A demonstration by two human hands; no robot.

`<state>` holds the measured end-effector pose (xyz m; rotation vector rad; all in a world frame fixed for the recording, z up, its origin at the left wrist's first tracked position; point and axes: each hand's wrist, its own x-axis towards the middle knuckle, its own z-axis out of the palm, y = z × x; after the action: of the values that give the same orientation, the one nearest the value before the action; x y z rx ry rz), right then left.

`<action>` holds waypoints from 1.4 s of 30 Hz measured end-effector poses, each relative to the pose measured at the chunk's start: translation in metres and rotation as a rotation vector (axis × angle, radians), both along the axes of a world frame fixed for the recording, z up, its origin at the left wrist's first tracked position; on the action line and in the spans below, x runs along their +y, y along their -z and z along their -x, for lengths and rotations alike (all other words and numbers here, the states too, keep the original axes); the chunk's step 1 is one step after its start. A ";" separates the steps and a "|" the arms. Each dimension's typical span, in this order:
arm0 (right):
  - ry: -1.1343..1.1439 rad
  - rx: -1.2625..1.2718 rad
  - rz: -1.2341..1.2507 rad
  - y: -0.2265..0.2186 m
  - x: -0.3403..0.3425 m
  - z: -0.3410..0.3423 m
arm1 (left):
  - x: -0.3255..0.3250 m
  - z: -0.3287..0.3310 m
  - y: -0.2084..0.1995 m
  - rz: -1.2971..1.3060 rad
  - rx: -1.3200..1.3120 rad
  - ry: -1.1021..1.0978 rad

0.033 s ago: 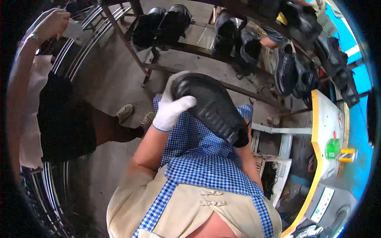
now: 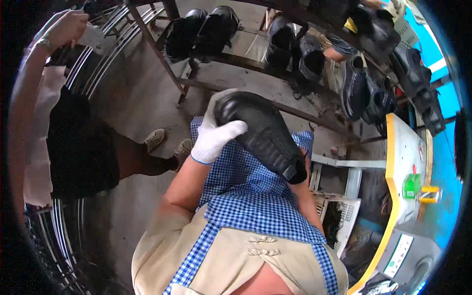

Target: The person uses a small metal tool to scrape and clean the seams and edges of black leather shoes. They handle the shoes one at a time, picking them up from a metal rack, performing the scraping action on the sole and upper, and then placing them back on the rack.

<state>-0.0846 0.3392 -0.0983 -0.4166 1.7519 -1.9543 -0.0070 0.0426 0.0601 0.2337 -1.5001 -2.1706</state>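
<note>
A black shoe [image 2: 263, 130] is held up in front of my checked apron, slanting from upper left to lower right. Its smooth, rounded end faces upper left and its ridged part runs toward the lower right. My left hand [image 2: 212, 137], in a white glove, grips the rounded end, with the thumb across the near face and the other fingers mostly hidden behind. My right forearm [image 2: 309, 206] rises to the shoe's lower end. The right hand itself is hidden behind the shoe, so its fingers do not show.
Ahead stands a metal rack [image 2: 216, 88] bearing several black shoes [image 2: 310, 59]. At right is a white machine panel with a yellow edge [image 2: 392, 167]. A co-worker's raised hand [image 2: 66, 28] and dark clothing [image 2: 81, 147] are at left, beside metal rails [image 2: 61, 236].
The shoe and my left thumb have shifted very slightly to the right, and the shoe is turned a little. The grip is the same.
</note>
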 end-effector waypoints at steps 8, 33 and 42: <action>-0.087 0.458 -0.483 -0.040 -0.015 -0.012 | 0.009 -0.006 -0.017 0.167 -0.020 -0.105; -0.904 1.656 -0.680 -0.292 -0.080 0.036 | 0.033 0.014 -0.033 0.706 -0.079 0.520; -0.857 1.276 -0.479 -0.258 -0.077 0.050 | 0.038 0.011 -0.024 0.543 -0.172 0.595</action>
<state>-0.1345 0.2619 0.1595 -2.0831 1.9878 -0.5266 -0.0183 0.0803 0.0839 -0.2511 -2.4271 -2.0708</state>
